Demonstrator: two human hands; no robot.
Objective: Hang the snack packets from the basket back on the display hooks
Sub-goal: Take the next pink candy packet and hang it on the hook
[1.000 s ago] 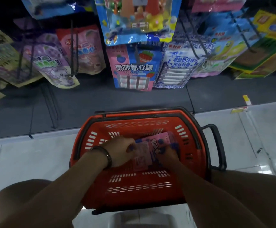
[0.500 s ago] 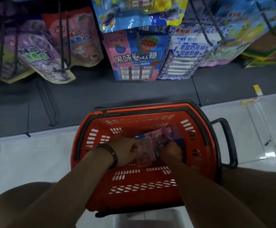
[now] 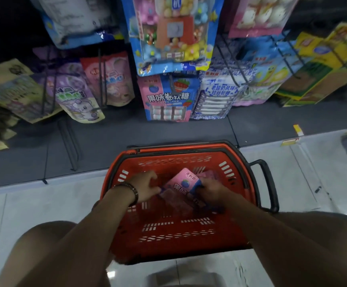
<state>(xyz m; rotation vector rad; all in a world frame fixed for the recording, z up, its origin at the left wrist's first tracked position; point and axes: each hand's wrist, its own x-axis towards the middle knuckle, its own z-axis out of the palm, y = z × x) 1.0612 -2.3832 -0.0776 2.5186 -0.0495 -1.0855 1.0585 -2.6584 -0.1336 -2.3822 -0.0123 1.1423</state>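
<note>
While left hand (image 3: pixel 145 187) sits inside basket (image 3: pixel 174 242), right hand (image 3: pixel 212 191) grips pink packet (image 3: pixel 184 180)

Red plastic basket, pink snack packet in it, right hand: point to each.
red plastic basket (image 3: pixel 176 165), head view, far inner wall.
pink snack packet (image 3: pixel 186 179), head view, top printed face.
right hand (image 3: pixel 214 193), head view, knuckles.

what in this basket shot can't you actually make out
Head view.
Packet count in the red plastic basket: left hand, right hand and pink-and-blue snack packet cover the rest.
Left grip: fingertips blurred.
Packet's lower print: under right hand.
Cut by upper edge: top hanging bags.
</note>
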